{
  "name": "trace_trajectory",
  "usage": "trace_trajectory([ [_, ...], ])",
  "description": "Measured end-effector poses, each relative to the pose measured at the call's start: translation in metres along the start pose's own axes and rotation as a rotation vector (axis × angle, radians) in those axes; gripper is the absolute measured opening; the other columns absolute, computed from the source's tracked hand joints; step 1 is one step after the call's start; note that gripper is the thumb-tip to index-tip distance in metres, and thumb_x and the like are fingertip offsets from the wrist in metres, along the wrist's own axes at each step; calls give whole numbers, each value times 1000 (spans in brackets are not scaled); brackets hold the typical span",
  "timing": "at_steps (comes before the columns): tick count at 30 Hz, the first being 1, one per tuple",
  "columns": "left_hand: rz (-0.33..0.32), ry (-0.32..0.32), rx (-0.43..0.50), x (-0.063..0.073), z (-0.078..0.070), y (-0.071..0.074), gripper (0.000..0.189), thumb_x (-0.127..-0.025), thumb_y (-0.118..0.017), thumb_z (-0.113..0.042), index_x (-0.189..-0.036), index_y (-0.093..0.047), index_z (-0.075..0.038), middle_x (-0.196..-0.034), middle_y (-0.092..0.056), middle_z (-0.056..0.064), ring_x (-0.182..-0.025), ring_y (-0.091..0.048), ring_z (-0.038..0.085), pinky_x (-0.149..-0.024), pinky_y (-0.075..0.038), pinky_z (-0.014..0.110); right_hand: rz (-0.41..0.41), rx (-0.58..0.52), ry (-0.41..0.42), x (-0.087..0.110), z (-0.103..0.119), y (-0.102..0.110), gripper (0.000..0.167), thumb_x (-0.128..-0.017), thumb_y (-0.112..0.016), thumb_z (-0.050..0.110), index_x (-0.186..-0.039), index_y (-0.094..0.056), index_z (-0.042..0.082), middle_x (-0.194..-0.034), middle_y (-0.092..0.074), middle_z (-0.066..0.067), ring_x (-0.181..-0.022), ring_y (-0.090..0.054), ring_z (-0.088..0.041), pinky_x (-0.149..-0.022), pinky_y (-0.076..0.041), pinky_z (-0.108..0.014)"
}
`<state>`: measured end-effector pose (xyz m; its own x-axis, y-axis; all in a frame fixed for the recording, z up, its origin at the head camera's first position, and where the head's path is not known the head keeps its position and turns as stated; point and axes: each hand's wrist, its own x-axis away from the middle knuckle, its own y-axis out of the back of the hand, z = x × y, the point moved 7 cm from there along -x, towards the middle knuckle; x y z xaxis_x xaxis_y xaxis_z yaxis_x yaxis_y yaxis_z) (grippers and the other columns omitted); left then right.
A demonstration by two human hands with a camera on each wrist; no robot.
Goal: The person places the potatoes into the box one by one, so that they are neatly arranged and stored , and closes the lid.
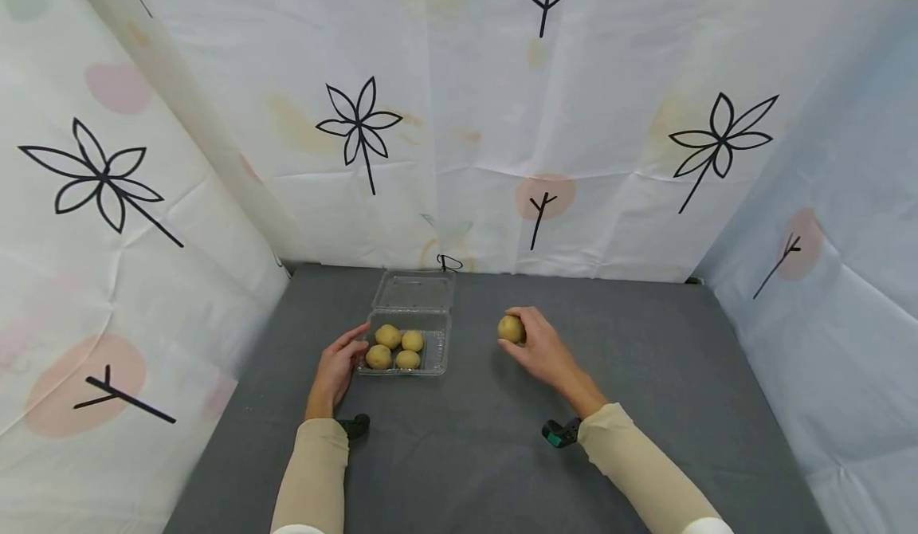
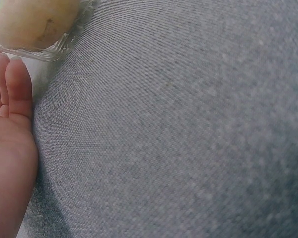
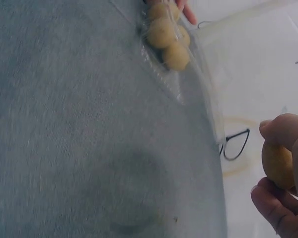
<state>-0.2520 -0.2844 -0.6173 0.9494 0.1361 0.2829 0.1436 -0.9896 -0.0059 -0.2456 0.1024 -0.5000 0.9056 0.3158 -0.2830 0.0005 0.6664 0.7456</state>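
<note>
A clear plastic clamshell box (image 1: 436, 352) sits on the grey table with its lid (image 1: 414, 290) folded back. Several small round potatoes (image 1: 388, 335) lie in its left part, and one potato (image 2: 37, 22) shows close up at the top of the left wrist view. My left hand (image 1: 337, 371) is at the box's left side, its fairly straight fingers (image 2: 19, 82) touching the wall. To the right of the box, my right hand (image 1: 541, 351) pinches another potato (image 1: 511, 328) between thumb and fingers, held above the cloth.
Grey cloth covers the table (image 1: 459, 454). White printed curtains (image 1: 459, 135) enclose it at the back and both sides, the back one close behind the box's lid. Dark bands (image 1: 561, 433) are worn on both wrists.
</note>
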Motion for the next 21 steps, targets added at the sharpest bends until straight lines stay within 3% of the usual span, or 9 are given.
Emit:
trace_trajectory([
  [14,-9,-10,-15,-2,3,1,43,-102,-61,-15,-145,-59,-15,-73,-54,-7,-68,-48,11,-68,-47,27,87,-18,-13,-9,23,-13,51,-91,-79,22,-135,-59,7,-125,-55,-13,-101,-62,-25,-83,-57,-41],
  [21,-10,-9,-26,-2,2,3,44,-102,-61,-16,-146,-58,-15,-74,-55,-7,-69,-49,11,-68,-48,27,130,-1,21,-15,33,-26,52,-92,-77,23,-137,-57,7,-125,-55,-13,-99,-61,-22,-82,-56,-39],
])
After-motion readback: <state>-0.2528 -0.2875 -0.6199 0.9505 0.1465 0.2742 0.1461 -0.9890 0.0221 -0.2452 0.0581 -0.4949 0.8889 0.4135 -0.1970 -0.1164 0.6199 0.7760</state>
